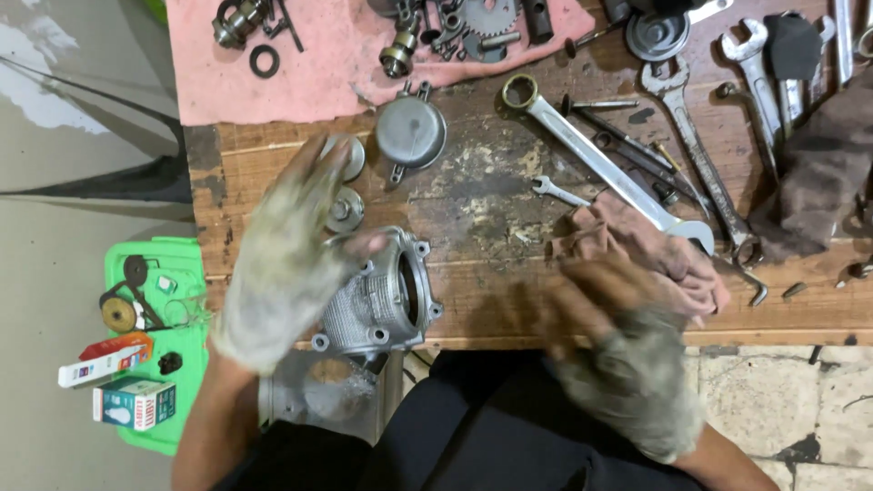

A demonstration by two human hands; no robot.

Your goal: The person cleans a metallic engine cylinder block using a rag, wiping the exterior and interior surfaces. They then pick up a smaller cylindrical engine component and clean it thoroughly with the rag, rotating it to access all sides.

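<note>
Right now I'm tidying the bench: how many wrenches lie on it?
At least 5: a big one mid-bench, a tiny one under it, one to its right, and two at the top right, partly covered. Rags may hide more.

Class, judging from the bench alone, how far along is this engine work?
Done: parts lie stripped on the pink cloth. In hand: the left hand rests on the finned cylinder; the right hand is at the rag. Left: wrenches and loose parts remain spread out.
</note>
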